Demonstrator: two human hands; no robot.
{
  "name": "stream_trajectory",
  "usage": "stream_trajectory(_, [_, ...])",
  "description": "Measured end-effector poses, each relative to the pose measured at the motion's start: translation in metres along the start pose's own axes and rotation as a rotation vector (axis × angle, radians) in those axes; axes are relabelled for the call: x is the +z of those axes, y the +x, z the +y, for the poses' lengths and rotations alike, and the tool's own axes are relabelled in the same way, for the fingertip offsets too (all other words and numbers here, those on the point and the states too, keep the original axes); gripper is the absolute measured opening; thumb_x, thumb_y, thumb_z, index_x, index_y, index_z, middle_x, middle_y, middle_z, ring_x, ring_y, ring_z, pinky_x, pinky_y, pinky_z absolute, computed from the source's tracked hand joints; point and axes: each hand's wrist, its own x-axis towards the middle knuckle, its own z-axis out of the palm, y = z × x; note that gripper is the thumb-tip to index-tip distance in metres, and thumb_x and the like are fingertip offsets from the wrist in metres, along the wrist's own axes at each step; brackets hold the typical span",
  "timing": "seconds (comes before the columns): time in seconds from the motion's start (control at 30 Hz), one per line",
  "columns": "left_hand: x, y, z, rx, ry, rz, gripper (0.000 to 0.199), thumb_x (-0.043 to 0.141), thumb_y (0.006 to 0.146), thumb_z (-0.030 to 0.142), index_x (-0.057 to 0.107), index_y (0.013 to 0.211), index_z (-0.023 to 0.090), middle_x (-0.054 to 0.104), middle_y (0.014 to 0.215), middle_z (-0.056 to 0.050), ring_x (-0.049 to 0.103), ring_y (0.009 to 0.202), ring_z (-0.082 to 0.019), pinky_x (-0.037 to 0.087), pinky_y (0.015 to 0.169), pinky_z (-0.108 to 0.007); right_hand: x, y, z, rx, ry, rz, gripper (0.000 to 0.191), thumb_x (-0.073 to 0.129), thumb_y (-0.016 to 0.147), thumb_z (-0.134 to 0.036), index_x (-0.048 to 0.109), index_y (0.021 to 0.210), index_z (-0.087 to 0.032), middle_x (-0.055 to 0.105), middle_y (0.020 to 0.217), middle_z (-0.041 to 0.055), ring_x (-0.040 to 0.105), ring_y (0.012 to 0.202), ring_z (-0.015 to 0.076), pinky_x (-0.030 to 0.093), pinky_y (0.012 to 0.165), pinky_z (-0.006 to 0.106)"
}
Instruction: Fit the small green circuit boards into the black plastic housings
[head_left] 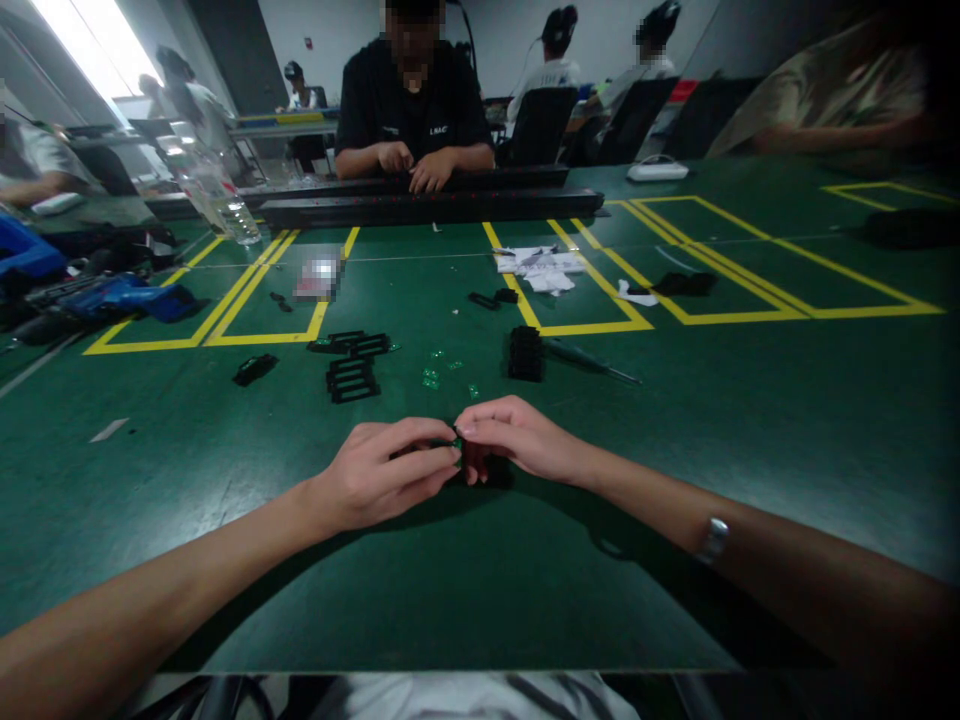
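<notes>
My left hand [377,474] and right hand [523,440] pinch closed on a green piece [458,450]; black frames [352,382] lie ten o'clock from it.

Left fingers [421,463], right fingers [491,430] at green piece [457,446], black frames [351,381] beyond

This looks like a shared assembly workshop, set around a large green-topped worktable [480,590]. Yellow tape rectangles [585,328] divide its far half into stations. Flat black rectangular frames [352,380] and small shiny green chips [430,380] lie on it, with a slim dark screwdriver [596,363] beside a stack of black plastic parts [525,355]. Across the table, a person in a black shirt [412,110] sits at handwork behind a long black bar [435,208]. Beyond the table, other people [551,75] on dark high-backed chairs [541,128] sit at more benches [285,128].
</notes>
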Motion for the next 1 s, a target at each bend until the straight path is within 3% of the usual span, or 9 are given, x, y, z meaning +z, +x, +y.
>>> stream_trajectory(1.0, [0.0046,-0.0004,-0.0015,-0.057,-0.069,0.024,0.032,0.073,0.086,0.015,0.064,0.117,0.016,0.075,0.107,-0.007,0.073,0.093,-0.014,0.058,0.075,-0.02,-0.0008,0.0011,0.0013,0.012,0.021,0.003,0.028,0.064,0.091,-0.04,0.066,0.082,-0.013,0.072,0.067,0.004,0.065,0.058,0.0123,0.051,0.06,0.025])
